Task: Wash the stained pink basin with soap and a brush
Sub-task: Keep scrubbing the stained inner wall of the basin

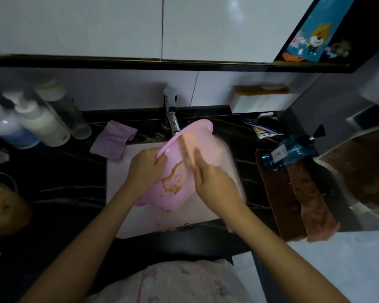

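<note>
Pink basin (176,159), tipped on edge inside the white sink (118,193) at the centre, mouth turned toward 3 o'clock, upper rim just under the faucet (172,114) at 12 o'clock. Gripped at the 9 o'clock rim by the left hand (146,169), fingers curled over the edge. Right hand (214,182) reaching in from 4 o'clock, fingers (189,149) straight and blurred, laid flat against the inner wall, holding nothing. Brown stain (173,182) spread low on the inside, toward 6 o'clock. No brush, no suds to be seen; probably an early rub or rinse by hand. Running water or not: cannot tell.

To do it well: hold the rim firmly, to stop any slipping on the smooth sink. Turn the stained patch up toward the spout. Rub from the stain's edge inward with flat fingers. Fetch soap and brush soon, bristles likely needed for so dried-looking a streak. Mind splashes over the sink's front edge at 6 o'clock.

Round about: black veined countertop (64,171); purple cloth (113,138) at 10 o'clock, overlapping the sink's corner; pump bottles (31,123) at 9 o'clock, blurred; blue pump bottle (289,152) lying across brown towels (278,204) at 3 o'clock; pale wall cabinet (74,25) overhead at 12 o'clock. Dim light throughout.
</note>
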A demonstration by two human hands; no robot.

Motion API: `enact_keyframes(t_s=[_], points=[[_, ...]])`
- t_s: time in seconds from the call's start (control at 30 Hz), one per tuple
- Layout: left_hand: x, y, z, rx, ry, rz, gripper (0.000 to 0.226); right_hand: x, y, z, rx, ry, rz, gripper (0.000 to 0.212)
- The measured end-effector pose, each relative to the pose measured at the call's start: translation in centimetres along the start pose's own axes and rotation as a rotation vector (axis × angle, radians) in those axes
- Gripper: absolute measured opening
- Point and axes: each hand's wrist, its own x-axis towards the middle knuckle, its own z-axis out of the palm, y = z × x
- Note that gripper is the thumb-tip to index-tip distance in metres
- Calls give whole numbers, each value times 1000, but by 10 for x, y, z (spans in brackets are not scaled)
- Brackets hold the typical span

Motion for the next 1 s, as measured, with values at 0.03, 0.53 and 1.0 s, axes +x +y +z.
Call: enact_keyframes(t_s=[0.03,0.53,1.0], points=[[3,-1,-2,12,6,4,28,-8,-2,4,-53,-25,-26,52],[-31,-23,0,15,248,25,40,37,45,-5,386,96,58,47],[3,-20,-3,-76,157,-10,44,14,45,14,31,112,-338,49]])
